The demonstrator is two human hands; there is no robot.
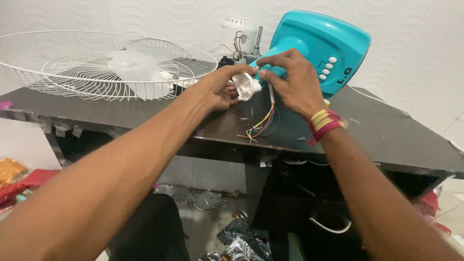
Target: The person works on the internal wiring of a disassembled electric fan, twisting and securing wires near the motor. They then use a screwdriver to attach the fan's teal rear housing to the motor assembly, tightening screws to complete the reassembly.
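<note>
While both forearms reach forward from the bottom corners of the view and meet over a dark table (386,130), the hands work close together at its middle. From the lower left, the left arm stretches up and to the right, its wrist bent slightly inward. Curled half closed, the left hand (220,87) pinches a small white plastic part (246,86) between thumb and fingers. Coming in from the lower right, the right arm wears red and yellow threads (326,123) around the wrist. Fingers bent downward, the right hand (290,79) closes on the turquoise neck of a fan base (321,46), its fingertips just beside the white part. A white sleeve hangs down below the two hands, and coloured wires (261,126) spill from it, red, yellow, blue and green, their ends lying on the tabletop. Tilted on its side behind the right hand, the fan base shows a row of white buttons. A white motor (237,36) stands just left of it. Farther left, a white wire grille (58,65) lies flat on the table with a pale blade (135,65) inside it.
</note>
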